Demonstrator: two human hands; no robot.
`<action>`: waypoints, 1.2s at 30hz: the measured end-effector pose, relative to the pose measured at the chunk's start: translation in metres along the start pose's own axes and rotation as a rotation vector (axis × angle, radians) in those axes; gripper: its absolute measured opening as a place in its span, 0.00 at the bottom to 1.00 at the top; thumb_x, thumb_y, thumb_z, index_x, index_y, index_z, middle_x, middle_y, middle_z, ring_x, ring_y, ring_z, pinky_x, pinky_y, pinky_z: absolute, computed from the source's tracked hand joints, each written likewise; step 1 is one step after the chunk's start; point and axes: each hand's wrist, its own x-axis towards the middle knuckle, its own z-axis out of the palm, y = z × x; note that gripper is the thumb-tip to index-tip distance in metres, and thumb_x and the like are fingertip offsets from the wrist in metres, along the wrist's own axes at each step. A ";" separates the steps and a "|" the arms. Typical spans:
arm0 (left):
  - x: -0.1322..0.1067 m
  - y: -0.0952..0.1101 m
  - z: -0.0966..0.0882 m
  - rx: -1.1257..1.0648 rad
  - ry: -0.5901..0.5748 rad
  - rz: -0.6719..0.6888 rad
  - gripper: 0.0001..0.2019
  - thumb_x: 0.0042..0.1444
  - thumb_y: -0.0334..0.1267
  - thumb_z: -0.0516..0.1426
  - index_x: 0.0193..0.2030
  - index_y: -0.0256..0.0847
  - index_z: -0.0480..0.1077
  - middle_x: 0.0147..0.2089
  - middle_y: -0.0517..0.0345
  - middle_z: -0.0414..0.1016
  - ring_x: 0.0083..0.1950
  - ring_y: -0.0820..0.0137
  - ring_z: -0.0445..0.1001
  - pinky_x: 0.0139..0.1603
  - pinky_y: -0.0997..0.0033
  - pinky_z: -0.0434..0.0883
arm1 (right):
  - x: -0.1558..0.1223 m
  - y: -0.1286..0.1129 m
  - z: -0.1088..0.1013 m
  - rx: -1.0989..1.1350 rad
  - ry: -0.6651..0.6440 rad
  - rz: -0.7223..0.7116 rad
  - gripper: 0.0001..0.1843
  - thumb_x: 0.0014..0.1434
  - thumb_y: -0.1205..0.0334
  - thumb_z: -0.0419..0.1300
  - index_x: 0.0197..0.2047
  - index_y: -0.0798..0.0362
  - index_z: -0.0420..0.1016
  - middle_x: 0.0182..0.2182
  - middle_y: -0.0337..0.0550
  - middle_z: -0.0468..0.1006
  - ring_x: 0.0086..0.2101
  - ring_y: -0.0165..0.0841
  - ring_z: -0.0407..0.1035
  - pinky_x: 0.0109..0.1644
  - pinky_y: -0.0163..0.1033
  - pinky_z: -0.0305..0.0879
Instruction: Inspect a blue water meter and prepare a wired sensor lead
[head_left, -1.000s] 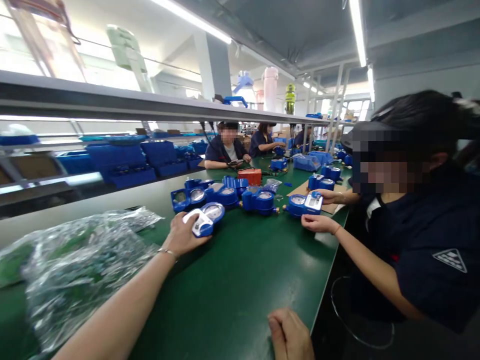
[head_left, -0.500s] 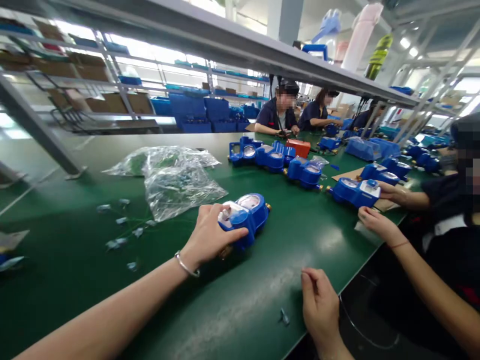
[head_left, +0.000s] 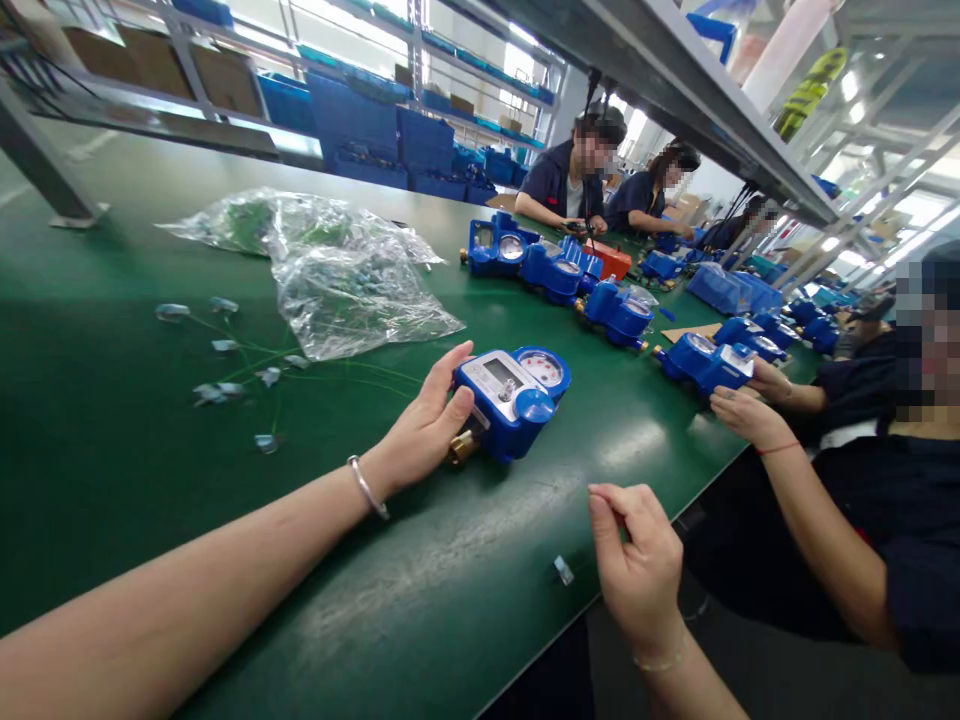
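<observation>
A blue water meter [head_left: 517,400] with a small grey display, a round dial and a brass pipe end sits on the green table in front of me. My left hand [head_left: 427,430] grips its left side, thumb at the near edge and fingers behind. To the right, near the table's front edge, my right hand [head_left: 637,550] is raised with thumb and forefinger pinched together. Whatever is in that pinch is too small to make out. A small pale-blue seal tag [head_left: 563,571] lies just left of my right hand.
Seal tags [head_left: 219,392] on thin green wires lie at left, beside a clear plastic bag [head_left: 352,290]. More blue meters [head_left: 555,270] stand in a row behind. At right, a co-worker's hands [head_left: 754,405] hold another meter [head_left: 705,362]. A grey shelf [head_left: 675,110] hangs overhead.
My left hand has turned the meter, so its display now faces me, and has shifted its grip to the meter's left side. My right hand stays pinched. The whole view has tilted.
</observation>
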 end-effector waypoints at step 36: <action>-0.058 0.019 0.043 -0.691 -0.173 -0.641 0.10 0.60 0.40 0.47 0.36 0.36 0.64 0.36 0.54 0.69 0.32 0.71 0.73 0.35 0.67 0.75 | 0.055 -0.039 0.016 -0.510 -0.356 -0.424 0.09 0.63 0.64 0.51 0.36 0.54 0.72 0.24 0.41 0.67 0.28 0.33 0.62 0.34 0.39 0.60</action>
